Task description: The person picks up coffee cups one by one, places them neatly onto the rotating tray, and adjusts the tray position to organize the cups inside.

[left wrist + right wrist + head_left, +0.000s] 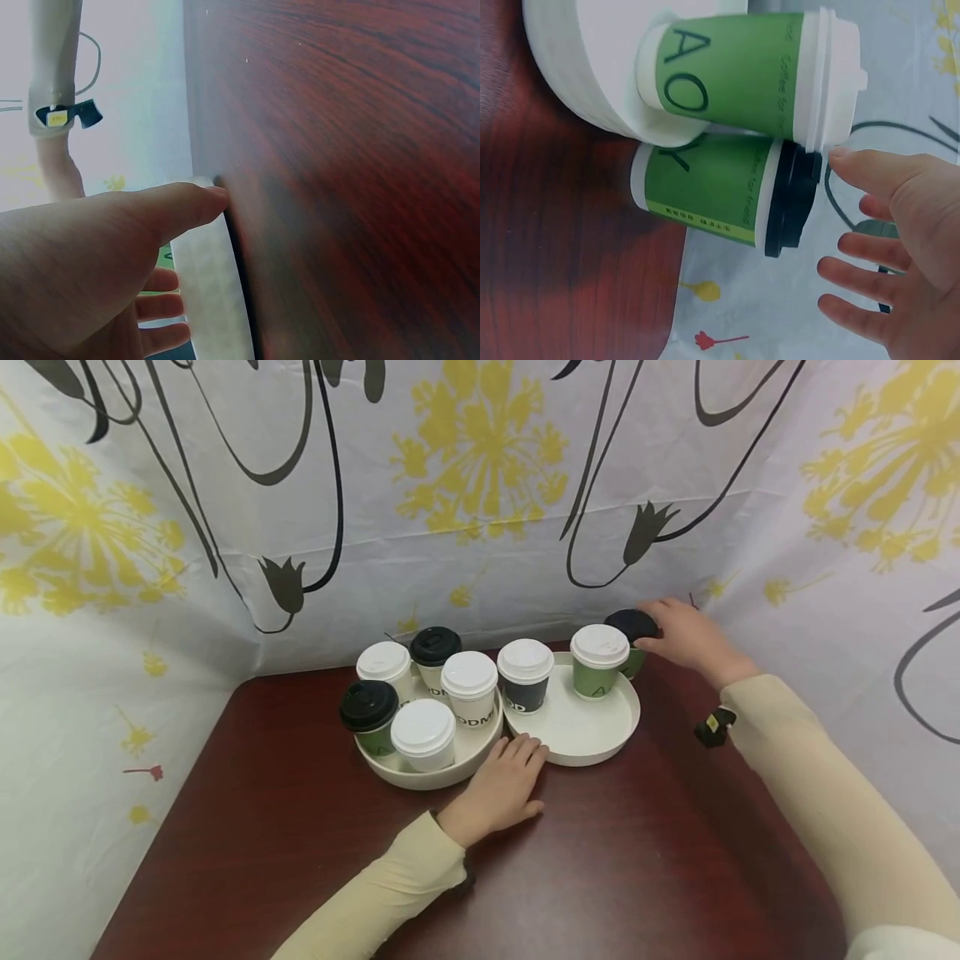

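Observation:
A green paper cup with a black lid (705, 191) stands just outside the rim of the right round white tray (577, 745). Close to that lid is my right hand (686, 639), its fingers spread and gripping nothing in the right wrist view. Its thumb tip is by the lid of a green cup with a white lid (735, 75), which stands in the tray; contact is unclear. My left hand (498, 789) rests at the front, where the two trays meet, fingers fairly straight against the right tray's wall (214, 292). A dark cup with a white lid (525, 675) shares the right tray.
The left round white tray (423, 779) holds several lidded cups, including a green cup with a black lid (369, 714) and a white cup (470, 689). Both trays stand on a dark red wooden table (600, 852). Flower-patterned cloth (480, 568) hangs behind and at the sides.

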Available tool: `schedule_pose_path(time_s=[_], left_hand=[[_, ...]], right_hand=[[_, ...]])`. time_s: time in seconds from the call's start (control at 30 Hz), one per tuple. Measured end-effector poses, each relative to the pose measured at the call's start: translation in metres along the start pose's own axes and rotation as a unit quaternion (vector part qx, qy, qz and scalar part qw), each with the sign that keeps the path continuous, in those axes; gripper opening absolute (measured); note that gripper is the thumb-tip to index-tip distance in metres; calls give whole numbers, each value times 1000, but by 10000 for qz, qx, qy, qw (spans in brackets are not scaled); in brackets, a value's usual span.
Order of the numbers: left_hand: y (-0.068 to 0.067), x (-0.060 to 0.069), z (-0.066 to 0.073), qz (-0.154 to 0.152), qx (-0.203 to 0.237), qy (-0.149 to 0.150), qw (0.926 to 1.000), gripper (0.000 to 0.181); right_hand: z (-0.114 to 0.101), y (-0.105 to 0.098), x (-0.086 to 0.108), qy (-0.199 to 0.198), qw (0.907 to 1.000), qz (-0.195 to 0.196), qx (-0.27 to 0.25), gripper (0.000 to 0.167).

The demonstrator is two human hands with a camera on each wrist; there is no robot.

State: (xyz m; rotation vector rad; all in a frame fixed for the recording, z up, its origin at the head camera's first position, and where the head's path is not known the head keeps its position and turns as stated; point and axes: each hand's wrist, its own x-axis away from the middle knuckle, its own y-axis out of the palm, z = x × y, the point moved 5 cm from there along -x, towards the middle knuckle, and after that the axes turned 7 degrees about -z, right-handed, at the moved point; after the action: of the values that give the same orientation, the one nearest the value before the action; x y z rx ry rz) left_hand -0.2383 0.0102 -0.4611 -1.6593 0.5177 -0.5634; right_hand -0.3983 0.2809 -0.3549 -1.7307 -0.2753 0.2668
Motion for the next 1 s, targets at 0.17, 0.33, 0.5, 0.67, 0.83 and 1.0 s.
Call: schedule_pose_path(time_s=[0.17, 0.33, 0.5, 0.67, 0.83, 1.0], left_hand=[[1, 0, 0, -7, -10, -5, 10000, 79], [0, 1, 0, 3, -45, 9, 10000, 79], [0, 0, 0, -3, -21, -4, 10000, 79], [0, -1, 1, -63, 24, 10, 10000, 80], [0, 0, 1, -21, -31, 13, 10000, 80], [1, 0, 1, -2, -66, -6, 10000, 80]], right_hand=[[8, 2, -12, -89, 9997, -234, 6, 71], [14, 7, -21, 24, 9985, -549, -15, 75], [16, 11, -27, 131, 9963, -839, -97, 79], [19, 19, -29, 64, 9941, -1068, -164, 82], [17, 23, -33, -25, 9927, -1196, -132, 82], [14, 24, -35, -18, 9919, -1269, -5, 83]])
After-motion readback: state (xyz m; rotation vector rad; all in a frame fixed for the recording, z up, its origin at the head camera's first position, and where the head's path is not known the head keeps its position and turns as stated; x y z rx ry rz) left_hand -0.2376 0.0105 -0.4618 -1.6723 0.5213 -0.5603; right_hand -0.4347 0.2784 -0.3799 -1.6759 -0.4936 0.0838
